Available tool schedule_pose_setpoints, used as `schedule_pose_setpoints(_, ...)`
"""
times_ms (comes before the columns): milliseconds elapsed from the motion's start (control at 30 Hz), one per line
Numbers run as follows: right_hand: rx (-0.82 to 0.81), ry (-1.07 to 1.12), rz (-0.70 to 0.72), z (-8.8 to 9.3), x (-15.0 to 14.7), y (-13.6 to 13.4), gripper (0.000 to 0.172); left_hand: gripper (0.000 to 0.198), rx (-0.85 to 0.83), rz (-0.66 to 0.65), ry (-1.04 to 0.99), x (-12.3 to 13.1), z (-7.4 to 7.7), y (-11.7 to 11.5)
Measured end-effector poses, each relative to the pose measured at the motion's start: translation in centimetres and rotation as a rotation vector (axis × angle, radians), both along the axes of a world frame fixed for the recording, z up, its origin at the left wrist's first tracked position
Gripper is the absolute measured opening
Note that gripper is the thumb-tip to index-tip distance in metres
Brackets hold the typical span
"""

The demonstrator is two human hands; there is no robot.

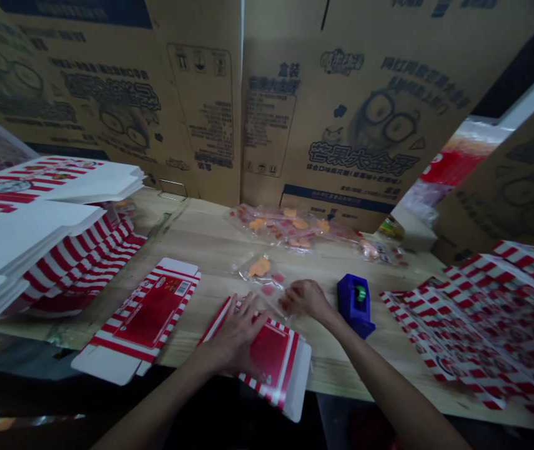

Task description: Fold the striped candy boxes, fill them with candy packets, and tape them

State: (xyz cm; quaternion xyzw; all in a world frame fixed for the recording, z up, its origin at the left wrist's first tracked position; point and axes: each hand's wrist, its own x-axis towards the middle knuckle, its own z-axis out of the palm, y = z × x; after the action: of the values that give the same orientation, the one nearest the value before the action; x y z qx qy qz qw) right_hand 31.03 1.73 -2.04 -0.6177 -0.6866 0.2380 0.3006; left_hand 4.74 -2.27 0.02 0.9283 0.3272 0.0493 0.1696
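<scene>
My left hand [241, 331] lies spread across a red-and-white striped carton [273, 353] at the table's front edge. The carton's white end flap juts out over that edge. Beyond it, my right hand [308, 299] is closed in a pinch at the near right end of a clear plastic packet [269, 281]. An orange piece and red pieces show inside the packet. To the left rests another flat striped carton [149, 312], with a white flap at its near end. A blue tape dispenser [355, 303] stands to the right of my right hand.
More clear packets [295, 226] with orange pieces lie against tall cardboard boxes [323, 119] at the back. Stacked striped cartons [60, 219] rise on the left, and overlapping striped cartons [473, 319] cover the right. A metal wire piece [173, 189] sits near the back left.
</scene>
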Motion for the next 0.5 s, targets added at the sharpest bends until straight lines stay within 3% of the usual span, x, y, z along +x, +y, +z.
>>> schedule_pose_setpoints(67,0.004,-0.114,-0.055,0.5,-0.3,1.7,0.017,0.114,-0.074,-0.111,0.002,1.0,0.0,0.1)
schedule_pose_setpoints(167,-0.009,-0.241,-0.142,0.5,-1.8,5.8,0.024,0.112,-0.170,-0.124,0.014,1.0,-0.1,-0.5)
schedule_pose_setpoints(300,-0.062,-0.234,-0.211,-0.8,-4.3,10.5,0.019,0.130,-0.224,-0.153,0.096,-0.4,-0.5,-1.9)
schedule_pose_setpoints(400,-0.042,-0.195,-0.231,-1.5,-5.3,11.6,0.018,0.139,-0.228,-0.112,0.200,-1.0,-0.6,-2.9)
schedule_pose_setpoints(500,0.033,-0.142,-0.230,-1.2,-4.5,10.8,0.019,0.137,-0.181,0.031,0.225,-1.1,-0.5,-3.8)
